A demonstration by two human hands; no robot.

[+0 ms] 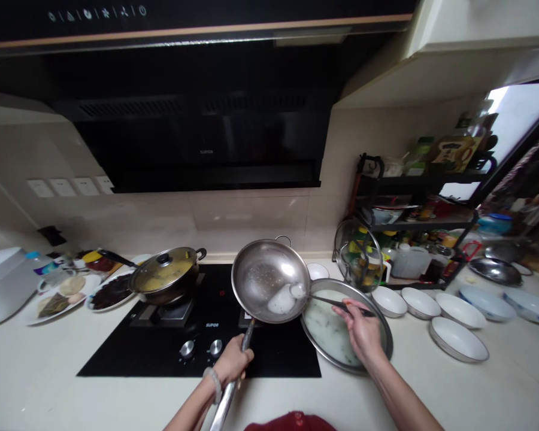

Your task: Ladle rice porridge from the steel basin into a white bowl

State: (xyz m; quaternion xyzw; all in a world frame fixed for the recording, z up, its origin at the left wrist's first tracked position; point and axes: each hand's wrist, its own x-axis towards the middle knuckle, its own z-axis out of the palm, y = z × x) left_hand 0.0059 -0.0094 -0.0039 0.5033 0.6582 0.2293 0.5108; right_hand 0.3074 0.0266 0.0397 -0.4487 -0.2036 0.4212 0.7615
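The left hand [234,359] is wrapped tight round the long metal handle [248,331] of a steel wok [263,278], gripping fairly close to the bowl. The wok is above the right half of the black stove [161,350], tipped up so its inside faces the person. A little white liquid is pooled at its low edge, toward the stove's right side.

The right hand [363,328] is closed on the dark handle of a ladle [299,291], whose cup sits in that white pool. Below this hand, at the stove's right edge, lies a wide shallow steel basin [388,342] with pale liquid in it.

The wok looks thin, stiff and nearly empty, so probably not heavy, but held out on a long, smooth handle it would pull at the wrist and could twist in the palm. A grip near the bowl seems soundest. The wet inner wall looks slick.

On the stove's left burner stands a lidded pot [164,276], and white bowls [458,338] lie well right of the stove.
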